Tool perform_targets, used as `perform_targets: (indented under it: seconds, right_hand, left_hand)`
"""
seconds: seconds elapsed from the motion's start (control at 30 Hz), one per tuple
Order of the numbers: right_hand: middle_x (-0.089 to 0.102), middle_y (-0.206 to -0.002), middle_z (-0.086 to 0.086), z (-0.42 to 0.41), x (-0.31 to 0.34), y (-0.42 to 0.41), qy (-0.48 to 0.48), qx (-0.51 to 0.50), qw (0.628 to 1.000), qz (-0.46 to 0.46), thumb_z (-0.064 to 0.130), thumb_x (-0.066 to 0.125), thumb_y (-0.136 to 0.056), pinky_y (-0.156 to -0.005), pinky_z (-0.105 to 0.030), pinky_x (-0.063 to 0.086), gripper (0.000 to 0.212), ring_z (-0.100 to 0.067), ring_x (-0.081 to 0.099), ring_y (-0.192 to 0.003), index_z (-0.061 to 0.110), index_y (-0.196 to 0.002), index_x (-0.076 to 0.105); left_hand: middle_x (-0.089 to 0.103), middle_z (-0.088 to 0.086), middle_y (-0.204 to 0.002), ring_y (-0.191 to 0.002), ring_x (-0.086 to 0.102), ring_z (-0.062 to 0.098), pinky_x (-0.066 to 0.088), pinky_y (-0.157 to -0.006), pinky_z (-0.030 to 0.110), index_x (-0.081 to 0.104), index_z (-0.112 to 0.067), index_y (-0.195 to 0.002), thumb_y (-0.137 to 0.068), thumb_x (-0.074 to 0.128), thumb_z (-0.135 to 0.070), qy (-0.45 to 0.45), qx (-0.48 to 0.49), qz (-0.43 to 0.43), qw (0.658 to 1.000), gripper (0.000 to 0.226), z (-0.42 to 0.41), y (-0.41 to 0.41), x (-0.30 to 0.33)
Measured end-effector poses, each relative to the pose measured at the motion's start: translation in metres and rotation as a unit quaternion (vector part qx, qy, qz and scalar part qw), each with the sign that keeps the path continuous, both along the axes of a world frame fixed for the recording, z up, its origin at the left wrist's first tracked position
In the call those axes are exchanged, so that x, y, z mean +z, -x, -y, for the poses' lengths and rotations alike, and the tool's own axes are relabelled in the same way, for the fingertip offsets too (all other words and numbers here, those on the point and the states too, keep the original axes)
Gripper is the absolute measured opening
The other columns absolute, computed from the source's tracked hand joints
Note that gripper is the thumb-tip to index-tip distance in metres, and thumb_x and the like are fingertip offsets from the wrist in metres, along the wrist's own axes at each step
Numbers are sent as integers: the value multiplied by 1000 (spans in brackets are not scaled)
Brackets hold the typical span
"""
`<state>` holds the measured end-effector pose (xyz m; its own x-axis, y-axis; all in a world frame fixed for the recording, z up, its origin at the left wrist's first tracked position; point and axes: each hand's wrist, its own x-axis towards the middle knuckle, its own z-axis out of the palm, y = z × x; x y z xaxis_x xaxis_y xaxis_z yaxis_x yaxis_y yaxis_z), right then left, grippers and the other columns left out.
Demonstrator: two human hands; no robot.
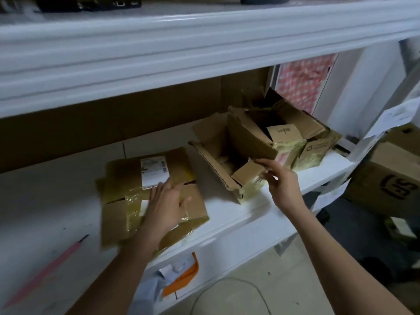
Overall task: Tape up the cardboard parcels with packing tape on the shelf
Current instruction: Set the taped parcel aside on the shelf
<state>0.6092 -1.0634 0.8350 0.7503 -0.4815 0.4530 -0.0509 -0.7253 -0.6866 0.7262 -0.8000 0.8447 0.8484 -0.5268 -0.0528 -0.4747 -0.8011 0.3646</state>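
While your left hand (164, 204) lies flat, fingers spread and straight, on the flat parcel (150, 194) at the front of the white shelf (229, 226), your right hand (278, 180) reaches to the open box (227, 164) just beside it, fingers loosely bent at the near flap; whether they pinch the flap or only touch it cannot be told from this blurred view.

The flat parcel looks the furthest along. Its flaps are down, glossy yellowish tape crosses its top and front edge, and a white shipping label (153, 171) sits on its far half. You would judge that one sealed, or nearly so.

The open box is not yet done. Its flaps stand up and out, its inside shows, and only old-looking tape clings to its near corner. Behind and to the right of it, a crumpled box (268, 133) sits with its top gaping, against another box bearing a recycling mark (318, 148), itself wrapped in yellowish tape. At least two parcels, by this reading, remain to be closed and taped.

No roll of packing tape or dispenser is visible, and neither hand holds one. A pink pen-like stick (45, 269) lies on the shelf well to the left. More cardboard boxes (386, 178) stand off the shelf at right.
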Motion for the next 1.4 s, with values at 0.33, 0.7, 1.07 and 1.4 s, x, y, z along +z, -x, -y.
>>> perform_targets:
  seconds: [0.33,0.7,1.07,1.4]
  right_hand:
    - [62,-127,-1,0,-18,20,36,-20,998,45,-12,56,-87,-85,-37,58,68,-10,63,-107,28,-141,48]
    - [-3,-164,10,47,-3,4,73,-11,992,-98,-10,59,-84,-54,-19,43,94,-5,52,-96,38,-153,17]
    - [22,-155,3,93,-9,-44,114,59,990,-56,-7,63,-80,-56,-18,43,80,-6,54,-77,29,-147,37]
    - [24,-153,1,119,-15,-95,100,120,987,-32,-4,60,-78,-66,-38,56,76,-25,55,-113,30,-143,39]
  left_hand:
    - [8,8,-164,-151,7,24,8,-122,39,10,-10,-156,-74,59,-72,61,16,-2,998,114,62,45,17]
    - [59,14,-125,-116,56,31,47,-97,40,46,-1,-129,-98,54,-32,318,119,-146,929,45,114,50,6]
    - [66,1,-120,-112,63,19,54,-93,49,52,-20,-123,-95,60,-31,435,197,-62,877,31,126,26,-6]
    - [69,5,-99,-91,66,20,56,-81,43,57,-18,-102,-86,72,-16,441,272,4,855,22,140,9,-12]
